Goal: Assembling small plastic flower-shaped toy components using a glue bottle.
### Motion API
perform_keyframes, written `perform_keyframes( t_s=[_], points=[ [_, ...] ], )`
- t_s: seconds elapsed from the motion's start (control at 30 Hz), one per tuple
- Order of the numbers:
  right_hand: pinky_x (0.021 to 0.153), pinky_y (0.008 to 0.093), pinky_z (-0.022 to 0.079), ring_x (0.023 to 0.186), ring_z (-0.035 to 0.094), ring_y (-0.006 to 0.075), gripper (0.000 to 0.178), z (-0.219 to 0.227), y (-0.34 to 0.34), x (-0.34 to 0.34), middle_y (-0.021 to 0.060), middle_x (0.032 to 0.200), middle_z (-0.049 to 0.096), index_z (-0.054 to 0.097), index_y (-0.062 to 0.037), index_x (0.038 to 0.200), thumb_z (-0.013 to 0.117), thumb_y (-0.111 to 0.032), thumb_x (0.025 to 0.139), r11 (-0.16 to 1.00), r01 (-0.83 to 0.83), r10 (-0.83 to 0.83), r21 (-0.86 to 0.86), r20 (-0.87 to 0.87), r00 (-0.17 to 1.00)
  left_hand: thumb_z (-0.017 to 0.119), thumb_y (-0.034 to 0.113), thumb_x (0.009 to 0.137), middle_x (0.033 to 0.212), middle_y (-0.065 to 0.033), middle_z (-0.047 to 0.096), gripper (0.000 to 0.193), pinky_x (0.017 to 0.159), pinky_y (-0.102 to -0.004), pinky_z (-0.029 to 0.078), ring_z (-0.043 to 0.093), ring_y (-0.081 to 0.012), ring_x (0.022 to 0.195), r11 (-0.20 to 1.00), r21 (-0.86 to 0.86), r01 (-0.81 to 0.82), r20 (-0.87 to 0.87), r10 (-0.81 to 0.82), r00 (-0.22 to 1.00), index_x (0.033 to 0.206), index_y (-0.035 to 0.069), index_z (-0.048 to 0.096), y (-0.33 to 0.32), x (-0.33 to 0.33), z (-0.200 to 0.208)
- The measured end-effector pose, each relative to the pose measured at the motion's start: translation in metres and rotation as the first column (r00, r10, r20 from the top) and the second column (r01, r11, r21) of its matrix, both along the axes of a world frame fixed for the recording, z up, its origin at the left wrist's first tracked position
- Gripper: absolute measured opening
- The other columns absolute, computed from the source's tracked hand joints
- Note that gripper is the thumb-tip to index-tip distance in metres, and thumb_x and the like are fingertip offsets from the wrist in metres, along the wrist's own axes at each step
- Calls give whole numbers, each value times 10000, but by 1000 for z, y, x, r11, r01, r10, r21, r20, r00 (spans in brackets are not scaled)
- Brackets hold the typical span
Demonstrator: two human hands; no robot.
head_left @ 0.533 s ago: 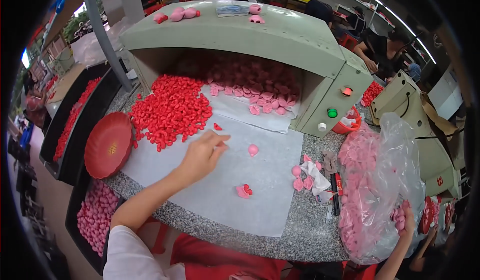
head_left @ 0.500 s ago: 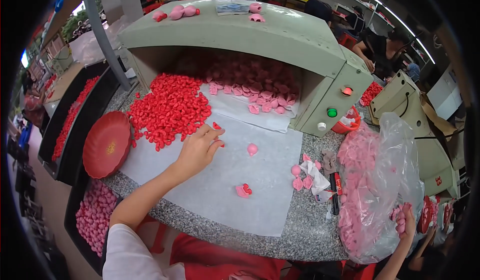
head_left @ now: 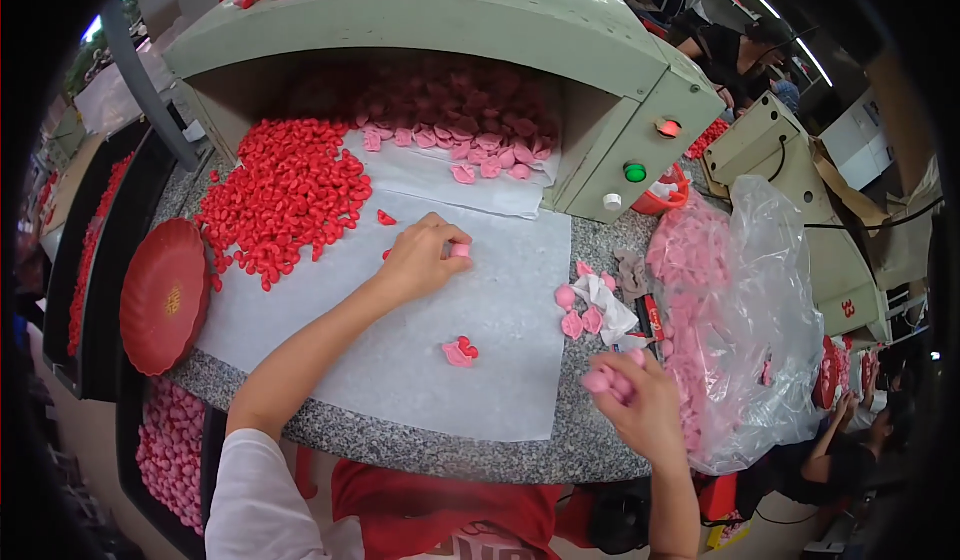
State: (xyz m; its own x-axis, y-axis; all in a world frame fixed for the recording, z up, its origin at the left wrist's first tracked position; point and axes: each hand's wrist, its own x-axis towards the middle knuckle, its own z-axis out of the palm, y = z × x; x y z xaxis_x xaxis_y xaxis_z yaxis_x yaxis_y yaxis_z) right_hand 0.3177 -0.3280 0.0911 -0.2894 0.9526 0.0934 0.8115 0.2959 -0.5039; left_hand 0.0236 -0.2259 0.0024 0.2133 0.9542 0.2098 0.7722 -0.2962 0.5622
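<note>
My left hand (head_left: 420,262) is over the white paper sheet (head_left: 380,335), its fingers closed on a small rounded pink piece (head_left: 460,250). Close by, a small red piece (head_left: 386,218) lies on the paper. Nearer to me rests a crumpled-looking pink piece with a red bit in it (head_left: 460,351). At the right, my right hand (head_left: 648,405) is closed around several soft pink pieces (head_left: 612,380), above the speckled stone tabletop (head_left: 430,457). Left of the left hand spreads a heap of glossy red pieces (head_left: 285,195).
A pale green metal box (head_left: 420,25) with a wide opening stands behind, pink pieces (head_left: 470,150) inside. A red scalloped bowl (head_left: 165,295) is at left, above a bin of pink balls (head_left: 170,450). A clear plastic bag (head_left: 765,310) lies right. A person (head_left: 735,60) sits beyond.
My right hand has come left from the plastic bag with pink pieces in it. The left hand has moved right from the red heap and taken hold of the round pink piece.
</note>
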Motion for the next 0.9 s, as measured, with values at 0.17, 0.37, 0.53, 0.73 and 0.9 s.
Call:
perform_keyframes(
  t_s=[0.17, 0.37, 0.53, 0.73, 0.9],
  points=[
    [564, 385, 446, 767, 528, 290, 291, -66, 54, -48, 116, 909, 492, 592, -138, 938, 645, -147, 652, 941, 4, -82, 337, 218, 972, 543, 141, 837, 1061, -139, 554, 384, 681, -296, 523, 615, -238, 815, 752, -312, 580, 945, 308, 110, 1168, -33, 454, -54, -5, 37],
    [805, 392, 383, 1020, 444, 294, 367, -62, 69, -72, 129, 1084, 481, 583, -105, 1012, 655, -165, 657, 880, 10, -189, 475, 329, 925, 473, 59, 855, 1168, -187, 490, 414, 821, -337, 495, 535, -320, 1021, 705, -117, 700, 870, 413, -270, 1249, -12, 368, -85, -3, 30],
    [841, 394, 359, 991, 472, 292, 311, -58, 67, -70, 116, 1089, 504, 607, -103, 990, 653, -145, 685, 873, 35, -118, 487, 142, 983, 483, 25, 838, 1203, -192, 462, 400, 899, -364, 437, 494, -343, 1070, 708, -162, 687, 860, 444, -254, 1232, 19, 411, -87, -3, 23],
    [838, 400, 357, 978, 475, 291, 240, -57, 57, -77, 107, 1050, 523, 618, -80, 929, 643, -112, 693, 903, -19, -31, 430, 109, 994, 487, -7, 824, 1226, -183, 447, 375, 936, -364, 398, 443, -352, 1125, 721, -118, 683, 824, 455, -338, 1190, 72, 481, -87, 2, 17],
    [837, 400, 358, 990, 463, 295, 258, -58, 40, -72, 106, 1054, 513, 613, -79, 924, 616, -53, 667, 905, -102, 33, 412, 172, 985, 479, -15, 826, 1242, -177, 432, 371, 947, -366, 388, 414, -352, 1152, 715, -108, 691, 808, 468, -357, 1184, 82, 489, -86, 4, 14]
  ],
)
